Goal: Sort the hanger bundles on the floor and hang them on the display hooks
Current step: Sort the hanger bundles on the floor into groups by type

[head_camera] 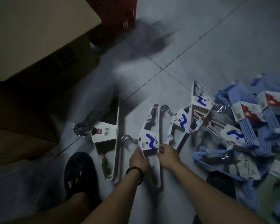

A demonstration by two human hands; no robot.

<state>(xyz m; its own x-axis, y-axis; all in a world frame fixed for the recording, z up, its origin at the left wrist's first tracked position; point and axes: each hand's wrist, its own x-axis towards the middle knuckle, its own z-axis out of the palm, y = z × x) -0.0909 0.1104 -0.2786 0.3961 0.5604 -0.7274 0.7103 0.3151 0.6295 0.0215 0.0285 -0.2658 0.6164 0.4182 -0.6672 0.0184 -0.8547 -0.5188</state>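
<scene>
A bundle of pale pink hangers (149, 139) with a white-and-blue paper label lies on the tiled floor in front of me. My left hand (138, 160) grips its left edge and my right hand (168, 156) grips its right edge, just below the label. To its left lies a white hanger bundle (111, 143) with a white label and red mark. Further right are more pink bundles (199, 107) with blue labels, then a heap of blue hanger bundles (255, 126) with red-and-white labels. No display hooks are in view.
Cardboard boxes (36, 36) stack at the left. A red plastic crate (115, 15) stands at the top. My black shoe (80, 173) rests on the floor beside the white bundle. Grey floor tiles (208, 50) stretch away beyond the hangers.
</scene>
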